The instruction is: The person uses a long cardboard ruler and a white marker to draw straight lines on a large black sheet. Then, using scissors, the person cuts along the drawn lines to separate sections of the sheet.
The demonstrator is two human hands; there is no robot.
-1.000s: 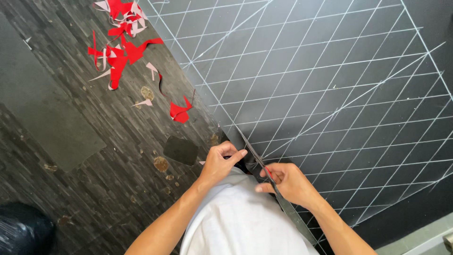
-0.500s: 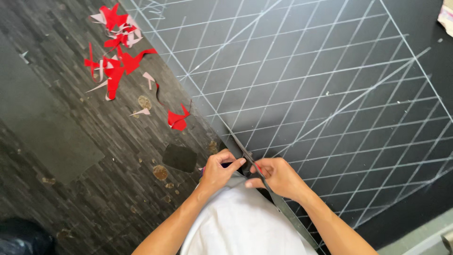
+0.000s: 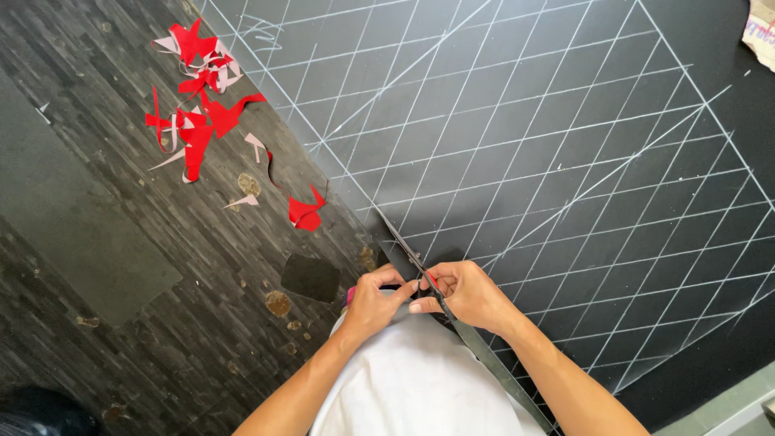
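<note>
Two bare hands meet at the near edge of one large black sheet [image 3: 549, 161], ruled with white chalk lines in a diagonal grid, spread over a dark wood-plank floor [image 3: 121, 339]. The left hand [image 3: 373, 300] and the right hand [image 3: 468, 295] touch fingertip to fingertip at about six o'clock in the view, just above the person's white shirt [image 3: 412, 387]. Both sets of fingers are curled and pinching a narrow dark strip [image 3: 484, 355] that runs along the sheet's cut edge, from eleven o'clock toward five; whether a tool sits in either grasp cannot be told. A small fleck of red shows between the thumbs.

At ten o'clock lies one loose cluster of red paper scraps [image 3: 198, 121], with a few pale slivers mixed in, and one separate red scrap [image 3: 305, 211] nearer the hands. One small dark offcut [image 3: 311, 277] rests just left of the left hand. One larger grey panel [image 3: 73, 234] lies at nine o'clock.
</note>
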